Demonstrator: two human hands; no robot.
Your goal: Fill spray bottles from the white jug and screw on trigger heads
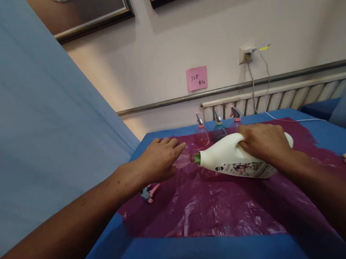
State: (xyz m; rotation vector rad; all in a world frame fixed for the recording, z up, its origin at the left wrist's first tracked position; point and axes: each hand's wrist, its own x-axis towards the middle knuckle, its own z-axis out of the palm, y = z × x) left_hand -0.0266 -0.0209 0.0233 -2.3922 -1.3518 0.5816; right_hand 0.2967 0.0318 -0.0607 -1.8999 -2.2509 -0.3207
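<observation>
The step in hand looks like pouring: the right hand (261, 140) holds the white jug (232, 160) tipped nearly on its side, its green spout (196, 158) turned left and lined up with the clear bottle (183, 160). No flow can be made out, and whether spout and bottle touch cannot be told. This step seems to call for a steady tilt, with the spout kept at the bottle's neck and the bottle braced against a knock.

The right grip is closed round the jug's handle, knuckles up, the forearm reaching in from the right edge. The left hand (162, 158) is spread, back up, fingers extended towards the spout and thumb apart below them; the bottle lies just beyond its fingertips, partly hidden, so contact there is unclear. The left forearm slants up from the lower left.

Below the left hand, a loose sprayer (149, 193) lies on the purple sheet (209, 210) that covers much of the blue bench (212, 251). Behind the jug stand three spray bottles (202, 135).
</observation>
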